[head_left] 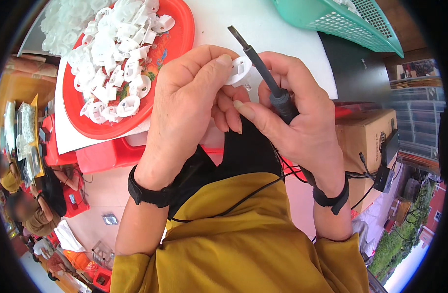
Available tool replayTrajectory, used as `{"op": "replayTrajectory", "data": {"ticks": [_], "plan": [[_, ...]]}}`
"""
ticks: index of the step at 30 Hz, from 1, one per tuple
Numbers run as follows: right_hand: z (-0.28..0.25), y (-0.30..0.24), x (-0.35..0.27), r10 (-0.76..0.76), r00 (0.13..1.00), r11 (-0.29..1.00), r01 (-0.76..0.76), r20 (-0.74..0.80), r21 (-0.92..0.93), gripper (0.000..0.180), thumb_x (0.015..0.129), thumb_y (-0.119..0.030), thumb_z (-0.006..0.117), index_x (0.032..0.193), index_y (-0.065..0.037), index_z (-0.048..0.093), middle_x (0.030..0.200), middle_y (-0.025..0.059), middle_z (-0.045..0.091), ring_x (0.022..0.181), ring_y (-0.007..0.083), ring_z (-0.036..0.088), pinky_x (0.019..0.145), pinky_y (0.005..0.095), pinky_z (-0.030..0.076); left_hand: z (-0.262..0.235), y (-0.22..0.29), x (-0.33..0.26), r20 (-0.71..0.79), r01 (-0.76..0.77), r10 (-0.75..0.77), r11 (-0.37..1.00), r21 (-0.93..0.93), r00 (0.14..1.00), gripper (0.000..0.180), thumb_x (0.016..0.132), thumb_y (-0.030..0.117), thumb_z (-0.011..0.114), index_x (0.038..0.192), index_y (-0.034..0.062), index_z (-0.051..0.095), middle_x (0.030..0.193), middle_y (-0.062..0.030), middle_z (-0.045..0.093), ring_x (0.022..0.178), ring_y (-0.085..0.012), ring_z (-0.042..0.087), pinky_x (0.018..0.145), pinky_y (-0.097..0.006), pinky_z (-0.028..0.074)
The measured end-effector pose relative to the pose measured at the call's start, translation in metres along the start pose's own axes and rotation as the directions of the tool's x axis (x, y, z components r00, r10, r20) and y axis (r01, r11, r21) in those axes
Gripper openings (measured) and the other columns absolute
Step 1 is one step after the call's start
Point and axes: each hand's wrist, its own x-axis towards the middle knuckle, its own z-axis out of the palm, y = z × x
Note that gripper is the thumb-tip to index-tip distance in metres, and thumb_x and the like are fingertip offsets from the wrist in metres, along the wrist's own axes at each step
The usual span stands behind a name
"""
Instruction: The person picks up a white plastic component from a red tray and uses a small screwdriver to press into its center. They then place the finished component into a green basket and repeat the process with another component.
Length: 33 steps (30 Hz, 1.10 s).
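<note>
A: White part [240,73] where?
B: Pinched in left hand [192,90], just left of black tool [262,69].
A: Tool's grip, axis?
B: Clamped in right hand [302,105]; slants away leftward, tip beyond part.

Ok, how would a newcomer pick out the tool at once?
From the red tray, go right past the left hand to the right hand. It grips the tool, which slants up-left. Unlike the white part held beside it, the tool is long, dark and straight.

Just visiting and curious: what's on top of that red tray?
Small white parts lie heaped on the red tray, with some patterned surface showing. What lies beneath the heap is covered.
</note>
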Motion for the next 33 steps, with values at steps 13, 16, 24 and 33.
{"op": "replayTrajectory", "data": {"ticks": [13,16,24,33], "plan": [[-0.007,0.000,0.003,0.002,0.996,0.994,-0.011,0.087,0.105,0.049,0.079,-0.002,0.071,0.124,-0.004,0.053,0.071,-0.0016,0.054,0.051,0.0023,0.047,0.047,0.0171,0.035,0.001,0.004,0.001,0.014,0.031,-0.031,0.999,0.034,0.999,0.025,0.090,0.016,0.048,0.093,-0.0051,0.062,0.062,-0.0102,0.062,0.041,-0.0111,0.053,0.039,-0.020,0.040],[-0.006,0.003,0.003,-0.030,0.998,0.990,0.022,0.057,0.137,0.043,0.080,-0.002,0.070,0.121,-0.003,0.055,0.072,-0.0010,0.056,0.048,0.0026,0.048,0.044,0.0173,0.035,0.002,0.006,0.001,0.025,0.036,-0.038,0.997,0.061,0.999,0.026,0.090,0.016,0.047,0.093,-0.0051,0.062,0.059,-0.0103,0.061,0.039,-0.0102,0.051,0.037,-0.020,0.037],[-0.009,0.003,0.005,-0.092,0.993,0.996,0.093,0.076,0.001,0.034,0.082,-0.002,0.069,0.114,-0.004,0.059,0.072,-0.0009,0.057,0.049,0.0023,0.048,0.044,0.0178,0.036,0.001,0.003,0.003,0.038,0.047,-0.052,0.993,0.111,0.998,0.025,0.090,0.016,0.047,0.094,-0.0027,0.063,0.056,-0.0084,0.060,0.038,-0.0074,0.048,0.036,-0.019,0.034],[0.001,-0.001,-0.003,0.079,0.997,0.981,-0.077,-0.003,0.177,0.033,0.083,-0.003,0.068,0.114,0.000,0.057,0.072,-0.0008,0.057,0.049,0.0020,0.047,0.044,0.0172,0.035,0.003,-0.003,-0.002,0.037,-0.011,0.009,0.997,0.077,0.999,0.021,0.095,0.016,0.046,0.093,0.0007,0.060,0.064,-0.0048,0.061,0.046,-0.0061,0.051,0.040,-0.019,0.037]]}}
